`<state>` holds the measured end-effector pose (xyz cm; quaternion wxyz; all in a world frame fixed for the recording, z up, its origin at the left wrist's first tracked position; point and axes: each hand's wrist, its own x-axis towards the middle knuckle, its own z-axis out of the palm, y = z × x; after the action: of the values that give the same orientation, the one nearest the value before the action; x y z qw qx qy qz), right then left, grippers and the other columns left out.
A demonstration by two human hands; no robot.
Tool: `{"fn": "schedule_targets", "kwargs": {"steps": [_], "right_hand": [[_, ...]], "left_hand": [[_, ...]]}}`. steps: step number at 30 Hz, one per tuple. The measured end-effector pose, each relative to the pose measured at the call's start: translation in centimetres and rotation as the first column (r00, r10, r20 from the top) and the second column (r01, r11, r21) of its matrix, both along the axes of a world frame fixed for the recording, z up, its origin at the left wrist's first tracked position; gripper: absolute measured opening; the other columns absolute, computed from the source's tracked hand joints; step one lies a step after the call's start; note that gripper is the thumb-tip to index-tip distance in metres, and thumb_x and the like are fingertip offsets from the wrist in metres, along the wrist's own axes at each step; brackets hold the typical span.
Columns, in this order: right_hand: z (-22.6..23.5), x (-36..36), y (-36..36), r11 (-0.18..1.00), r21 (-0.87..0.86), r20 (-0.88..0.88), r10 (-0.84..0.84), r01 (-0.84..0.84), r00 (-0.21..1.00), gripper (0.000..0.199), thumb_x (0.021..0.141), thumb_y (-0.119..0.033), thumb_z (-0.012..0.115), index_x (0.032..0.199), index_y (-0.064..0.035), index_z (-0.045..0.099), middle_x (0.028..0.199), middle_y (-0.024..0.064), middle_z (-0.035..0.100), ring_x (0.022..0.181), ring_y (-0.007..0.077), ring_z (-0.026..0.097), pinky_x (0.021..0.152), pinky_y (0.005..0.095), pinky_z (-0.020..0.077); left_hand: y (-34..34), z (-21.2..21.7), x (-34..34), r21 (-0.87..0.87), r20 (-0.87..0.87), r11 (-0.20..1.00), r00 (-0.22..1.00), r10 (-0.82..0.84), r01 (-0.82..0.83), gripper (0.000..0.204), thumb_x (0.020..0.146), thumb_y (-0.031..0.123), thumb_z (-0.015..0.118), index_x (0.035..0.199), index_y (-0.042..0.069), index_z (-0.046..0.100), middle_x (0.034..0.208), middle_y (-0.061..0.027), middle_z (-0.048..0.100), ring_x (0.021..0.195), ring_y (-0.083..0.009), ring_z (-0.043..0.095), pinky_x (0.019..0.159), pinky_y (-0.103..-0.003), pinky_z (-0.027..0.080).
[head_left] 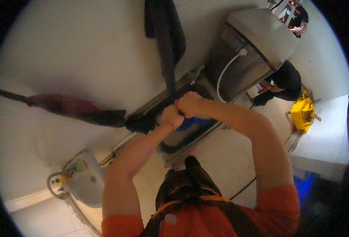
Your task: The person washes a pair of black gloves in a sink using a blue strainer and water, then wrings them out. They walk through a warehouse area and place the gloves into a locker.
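Note:
Both of my hands are closed and close together over a dark-rimmed sink point(174, 149). My left hand point(172, 116) is a fist, with its knuckles against my right hand point(189, 103). A small dark bit shows between them, but what they grip is mostly hidden by the fingers. A blue thing point(196, 123) lies in the sink below my right wrist. Just beyond my hands, the lower end of a long dark hanging cloth point(168, 47) reaches to the sink; whether it touches my fingers cannot be made out.
A maroon and dark cloth point(75, 108) hangs at left. A steel cabinet point(241, 55) with a white hose point(223, 77) stands right of the sink. A white washbasin point(88, 181) is lower left. Another person point(287, 81) bends behind the cabinet, near a yellow mop bucket point(302, 113).

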<state>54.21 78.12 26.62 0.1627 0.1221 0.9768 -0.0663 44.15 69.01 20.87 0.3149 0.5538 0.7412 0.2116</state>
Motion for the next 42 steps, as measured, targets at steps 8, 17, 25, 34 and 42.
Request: {"fn": "schedule_targets", "kwargs": {"steps": [8, 17, 25, 34, 42], "right_hand": [[10.1, 3.5, 7.4, 0.932, 0.356, -0.197, 0.003, 0.068, 0.98, 0.028, 0.072, -0.022, 0.063, 0.093, -0.0069, 0.052, 0.087, 0.0141, 0.059, 0.081, 0.0322, 0.062, 0.064, 0.0423, 0.0523], [20.8, 15.1, 24.3, 0.575, 0.344, -0.649, -0.425, 0.742, 0.631, 0.055, 0.073, -0.042, 0.069, 0.112, -0.0067, 0.052, 0.101, 0.0176, 0.057, 0.098, 0.0322, 0.056, 0.084, 0.0419, 0.0446], [19.2, 11.0, 18.7, 0.514, 0.521, -0.827, 0.11, 0.681, 0.551, 0.036, 0.078, -0.028, 0.068, 0.105, -0.0065, 0.058, 0.104, 0.0143, 0.059, 0.093, 0.0335, 0.056, 0.085, 0.0411, 0.0452], [-16.8, -0.3, -1.8, 0.633, -0.735, -0.35, -0.663, 0.245, 0.662, 0.021, 0.079, -0.022, 0.062, 0.096, -0.0106, 0.064, 0.094, 0.0129, 0.062, 0.085, 0.0291, 0.061, 0.072, 0.0381, 0.0497], [-40.8, -2.3, -0.5, -0.59, -0.777, 0.514, -0.795, 0.217, -0.322, 0.025, 0.087, -0.025, 0.053, 0.1, -0.0074, 0.065, 0.09, 0.0094, 0.065, 0.078, 0.0229, 0.062, 0.075, 0.0345, 0.049]], "left_hand": [[0.3, 2.6, -1.8, -0.338, 0.729, 0.938, 0.611, 0.31, -0.073, 0.032, 0.073, 0.015, 0.069, 0.101, 0.007, 0.057, 0.084, -0.0028, 0.059, 0.069, -0.0151, 0.053, 0.053, -0.028, 0.04], [-1.7, -3.8, -3.2, -0.453, 0.762, 0.889, 0.488, 0.425, -0.067, 0.018, 0.08, 0.018, 0.064, 0.093, 0.009, 0.055, 0.064, 0.0025, 0.048, 0.043, -0.007, 0.035, 0.037, -0.023, 0.025], [-3.6, -10.1, -5.2, -0.521, 0.775, 0.846, 0.351, 0.526, -0.117, 0.014, 0.08, 0.021, 0.062, 0.09, 0.013, 0.055, 0.07, 0.0005, 0.049, 0.045, -0.0076, 0.035, 0.039, -0.023, 0.024], [-1.6, -19.3, -3.0, -0.02, 0.735, 0.98, 0.662, 0.147, -0.196, 0.024, 0.083, 0.034, 0.058, 0.098, 0.015, 0.055, 0.087, -0.0015, 0.059, 0.068, -0.0142, 0.055, 0.058, -0.027, 0.043], [-0.4, -30.3, -0.4, -0.793, 0.584, 0.478, -0.248, 0.773, -0.378, 0.05, 0.093, 0.047, 0.041, 0.131, 0.014, 0.043, 0.13, -0.0082, 0.047, 0.112, -0.0241, 0.045, 0.097, -0.043, 0.037]]}}
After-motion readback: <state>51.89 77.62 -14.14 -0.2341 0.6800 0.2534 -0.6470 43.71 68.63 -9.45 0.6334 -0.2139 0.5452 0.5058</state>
